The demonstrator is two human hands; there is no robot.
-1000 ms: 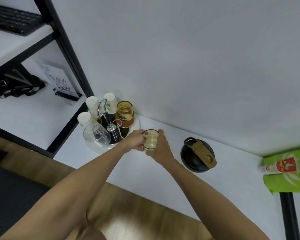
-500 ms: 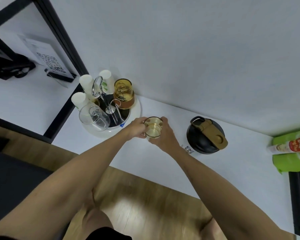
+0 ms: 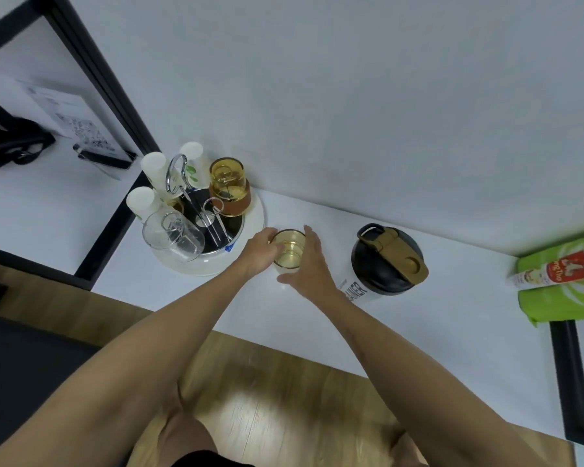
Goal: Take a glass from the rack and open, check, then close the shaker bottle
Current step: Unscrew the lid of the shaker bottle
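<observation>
rack [image 3: 250, 261] on the left with its upturned cups, and just beside it my left hand [image 3: 257, 252] curls round the amber glass [image 3: 289, 252], gripping its near-left side. the glass stands upright on the white counter [image 3: 452, 315], between rack and shaker bottle [image 3: 386, 264]. my right hand [image 3: 309, 264] lies against its right side, fingers straight, not closed on it. best to settle the glass flat before letting go. small, clear yellow-tinted tumbler, looks empty. further right the shaker, black with a tan flip lid down, cap looks closed, still to open.
</observation>
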